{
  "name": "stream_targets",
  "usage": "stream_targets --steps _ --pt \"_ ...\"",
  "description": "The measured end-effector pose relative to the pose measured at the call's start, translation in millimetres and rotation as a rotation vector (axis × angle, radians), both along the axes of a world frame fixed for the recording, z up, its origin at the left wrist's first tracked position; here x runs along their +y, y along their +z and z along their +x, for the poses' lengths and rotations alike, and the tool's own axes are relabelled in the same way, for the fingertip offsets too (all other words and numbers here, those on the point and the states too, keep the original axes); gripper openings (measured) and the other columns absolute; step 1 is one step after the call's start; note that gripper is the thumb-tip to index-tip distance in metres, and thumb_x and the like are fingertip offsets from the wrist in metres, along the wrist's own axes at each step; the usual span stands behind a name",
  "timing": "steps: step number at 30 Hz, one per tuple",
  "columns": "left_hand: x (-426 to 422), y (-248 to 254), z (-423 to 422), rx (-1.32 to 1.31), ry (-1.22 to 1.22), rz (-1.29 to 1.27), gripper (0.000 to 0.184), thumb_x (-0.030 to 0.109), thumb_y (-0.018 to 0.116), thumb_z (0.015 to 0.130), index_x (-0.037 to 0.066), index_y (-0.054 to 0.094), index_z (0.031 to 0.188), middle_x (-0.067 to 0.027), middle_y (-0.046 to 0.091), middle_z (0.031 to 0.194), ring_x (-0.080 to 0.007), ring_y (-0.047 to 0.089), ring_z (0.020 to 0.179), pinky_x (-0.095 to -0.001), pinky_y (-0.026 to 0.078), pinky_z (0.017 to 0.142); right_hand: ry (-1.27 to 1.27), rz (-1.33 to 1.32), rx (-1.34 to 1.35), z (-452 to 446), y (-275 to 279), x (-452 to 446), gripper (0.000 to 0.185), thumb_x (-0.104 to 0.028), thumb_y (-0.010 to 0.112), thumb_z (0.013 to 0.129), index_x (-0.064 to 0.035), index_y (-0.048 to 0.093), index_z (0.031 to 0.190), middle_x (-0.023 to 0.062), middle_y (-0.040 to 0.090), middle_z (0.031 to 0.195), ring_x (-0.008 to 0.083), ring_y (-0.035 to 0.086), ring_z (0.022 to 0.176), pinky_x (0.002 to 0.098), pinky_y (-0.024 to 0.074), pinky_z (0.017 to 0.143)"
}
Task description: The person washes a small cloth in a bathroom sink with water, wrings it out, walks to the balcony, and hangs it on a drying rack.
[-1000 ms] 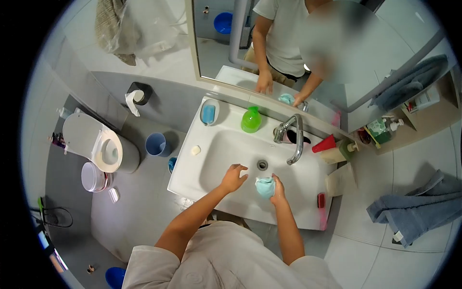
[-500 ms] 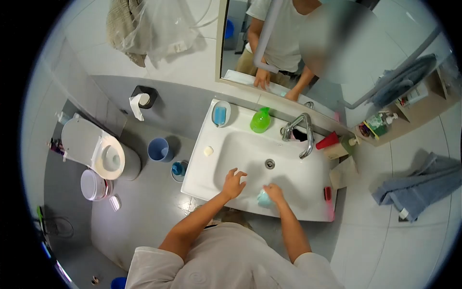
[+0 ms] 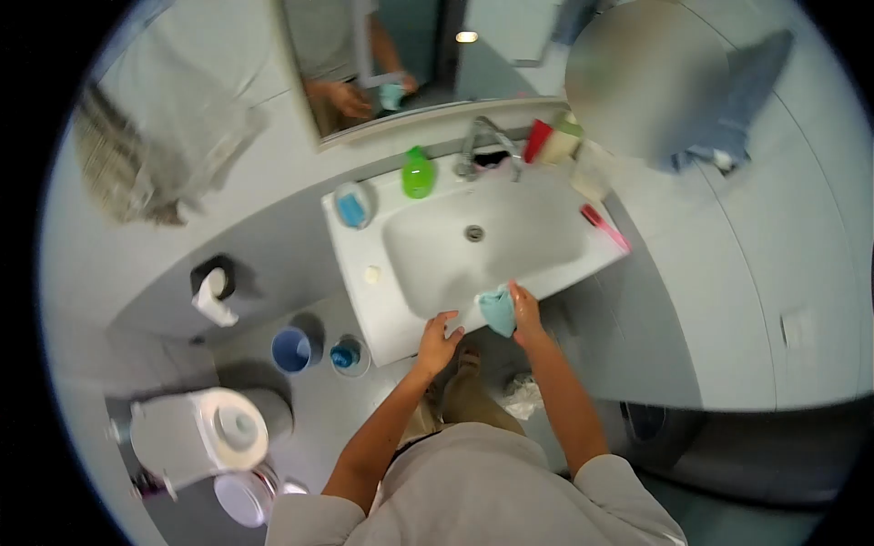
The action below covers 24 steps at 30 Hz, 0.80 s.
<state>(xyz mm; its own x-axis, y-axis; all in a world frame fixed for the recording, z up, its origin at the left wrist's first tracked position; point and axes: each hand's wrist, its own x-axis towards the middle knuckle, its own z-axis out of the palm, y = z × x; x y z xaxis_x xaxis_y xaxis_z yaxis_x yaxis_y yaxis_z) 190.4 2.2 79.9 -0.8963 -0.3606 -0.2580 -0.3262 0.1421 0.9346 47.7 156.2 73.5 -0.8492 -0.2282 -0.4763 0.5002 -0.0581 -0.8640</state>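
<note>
My right hand (image 3: 526, 314) grips a light teal cloth (image 3: 498, 310) at the front edge of the white sink (image 3: 446, 289). My left hand (image 3: 440, 341) is at the same edge, to the left of the cloth, fingers apart and holding nothing. Behind the basin stand a green pump bottle (image 3: 418, 175) and a chrome faucet (image 3: 473, 146). A blue soap bar (image 3: 350, 209) lies in a dish on the sink's left corner, and a small whitish piece (image 3: 371, 273) rests on the left rim.
A pink brush (image 3: 605, 228) lies on the sink's right rim. On the floor to the left are a blue bucket (image 3: 296, 349), a blue item in a round dish (image 3: 345, 354) and a toilet (image 3: 232, 429). A mirror (image 3: 428, 55) hangs above the sink.
The view has turned, with the sink now higher in it. My right hand has lifted the cloth from low in the basin to the front edge. My left hand stays open.
</note>
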Motion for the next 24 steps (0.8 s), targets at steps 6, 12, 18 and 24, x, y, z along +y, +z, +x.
stream_targets --steps 6,12,18,24 --pt "93.0 9.1 2.4 -0.046 -0.215 0.342 0.067 0.033 0.061 0.087 -0.004 0.033 0.135 -0.021 0.041 0.13 -0.025 0.052 0.101 -0.0358 0.045 0.083 -0.238 0.053 -0.132 100.6 45.4 89.4 0.036 -0.043 0.059 0.087 -0.0078 0.059 0.094 0.0016 0.054 0.09 0.0155 0.048 0.085 0.0323 0.0398 0.077" --pt "193.7 -5.0 30.3 -0.176 -0.568 0.277 0.068 0.044 0.057 0.087 0.004 0.034 0.137 -0.0154 0.039 0.13 -0.0244 0.049 0.108 -0.0336 0.043 0.087 -0.591 -0.07 -0.031 163.2 24.3 199.3 0.028 -0.036 0.057 0.088 -0.0083 0.057 0.083 0.0006 0.054 0.081 0.0113 0.05 0.074 0.0265 0.0409 0.066" --pt "354.3 29.7 59.0 -0.485 -0.853 0.655 0.057 0.048 0.046 0.091 0.015 0.033 0.135 -0.007 0.041 0.13 -0.0242 0.048 0.114 -0.0402 0.046 0.088 -0.842 -0.085 0.034 234.4 42.1 333.7 0.023 -0.032 0.055 0.091 -0.0099 0.057 0.088 0.0004 0.054 0.08 0.0109 0.052 0.071 0.0262 0.0427 0.064" --pt "556.6 39.4 94.0 -0.601 -1.043 0.662 0.061 0.051 0.045 0.09 0.019 0.028 0.139 -0.0073 0.038 0.132 -0.0258 0.044 0.118 -0.0401 0.046 0.09 -1.069 -0.058 0.156 298.1 50.5 521.8 0.024 -0.032 0.053 0.092 -0.0092 0.057 0.086 -0.001 0.054 0.078 0.0098 0.051 0.07 0.0259 0.0421 0.063"
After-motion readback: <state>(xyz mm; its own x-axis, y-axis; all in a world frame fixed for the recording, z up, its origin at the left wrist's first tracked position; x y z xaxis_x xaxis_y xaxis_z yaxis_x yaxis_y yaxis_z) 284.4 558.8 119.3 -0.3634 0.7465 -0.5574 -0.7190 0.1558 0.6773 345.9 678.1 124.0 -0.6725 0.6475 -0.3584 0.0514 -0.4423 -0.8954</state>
